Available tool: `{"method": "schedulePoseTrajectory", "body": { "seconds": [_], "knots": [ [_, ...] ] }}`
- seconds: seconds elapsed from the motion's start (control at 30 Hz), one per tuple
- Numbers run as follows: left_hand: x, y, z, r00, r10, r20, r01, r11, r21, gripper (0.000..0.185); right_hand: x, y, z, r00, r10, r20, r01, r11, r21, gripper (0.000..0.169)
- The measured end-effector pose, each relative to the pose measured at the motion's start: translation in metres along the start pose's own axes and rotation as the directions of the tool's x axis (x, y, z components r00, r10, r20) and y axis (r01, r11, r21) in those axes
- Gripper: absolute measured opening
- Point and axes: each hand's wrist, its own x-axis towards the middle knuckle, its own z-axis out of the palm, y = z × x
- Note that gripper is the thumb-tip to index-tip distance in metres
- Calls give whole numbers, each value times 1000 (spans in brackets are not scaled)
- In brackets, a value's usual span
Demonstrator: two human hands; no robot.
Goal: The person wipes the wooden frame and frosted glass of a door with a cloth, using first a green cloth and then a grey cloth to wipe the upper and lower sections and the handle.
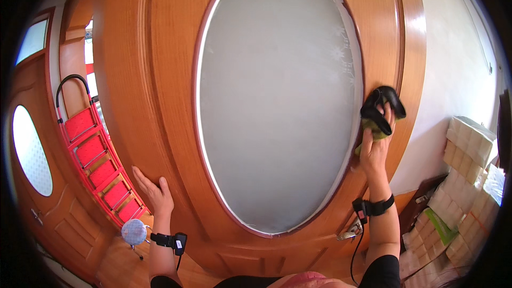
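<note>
In front of me stands a brown wooden door (176,88) with a large oval pane of frosted glass (276,100). My right hand (376,152) presses a bunched black and green cloth (378,112) against the wood just right of the pane; the cloth looks slightly blurred. Lower left, my left hand (156,192) lies at the door's left edge, holding nothing, its thumb apart from the straight fingers. Below my right forearm is the metal door handle (350,232). Each wrist wears a black strap with a small device.
A red folding stepladder (96,156) leans beyond the door's left edge, with a small round stool (134,232) near its foot. Another wooden door (60,208) is at far left. Wrapped paper packs (436,216) are piled at right beside the white wall (452,64).
</note>
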Motion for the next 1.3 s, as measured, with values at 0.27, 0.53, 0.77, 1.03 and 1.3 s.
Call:
{"method": "schedulePoseTrajectory", "body": {
  "seconds": [0.27,0.53,0.77,1.03,1.3],
  "knots": [
    [0,-2,21,996,22,-89,-27,998,-54,75,146,24,20,979,-36,-202,56,994,95,38],
    [2,-2,12,990,53,-128,-63,995,-78,72,317,-3,51,979,29,-202,-45,996,-71,68],
    [2,-7,11,990,82,-114,-92,992,-85,74,415,-62,91,987,-109,-121,81,973,-217,69],
    [4,-5,7,984,110,-142,-125,987,-104,73,387,-211,175,797,-554,-241,487,825,-288,53],
    [-13,-22,23,942,308,-130,-302,951,62,75,253,-354,165,630,-776,-33,776,630,12,62]
  ]
}}
